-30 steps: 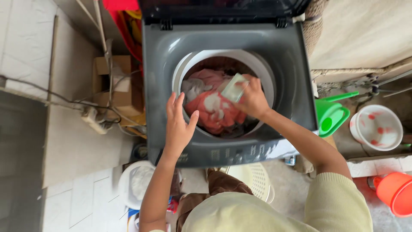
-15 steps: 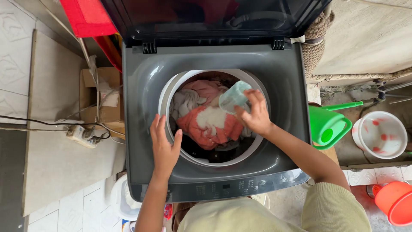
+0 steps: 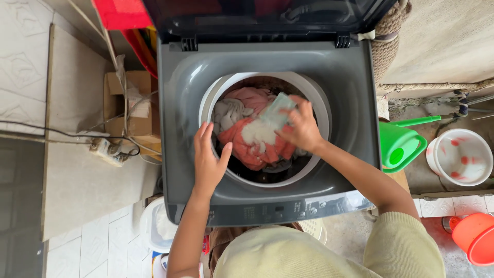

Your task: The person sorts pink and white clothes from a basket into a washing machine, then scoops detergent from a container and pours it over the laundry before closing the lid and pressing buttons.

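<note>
Here, right hand (image 3: pixel 303 128) grip closed on packet (image 3: pixel 277 110)

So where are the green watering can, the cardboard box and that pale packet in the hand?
green watering can (image 3: pixel 400 145): head view, on its body.
cardboard box (image 3: pixel 135 122): head view, on its top.
pale packet (image 3: pixel 278 110): head view, on its middle, above the right hand (image 3: pixel 302 126).

In my right grip (image 3: pixel 302 127) I hold a small pale green packet (image 3: pixel 278 111), soft and roughly rectangular, tilted over the laundry in the drum. To the left of the washer stands an open brown cardboard box (image 3: pixel 133 110), flaps up. On the washer's front edge runs a dark control panel (image 3: pixel 280 210) with small pale markings and buttons.
</note>
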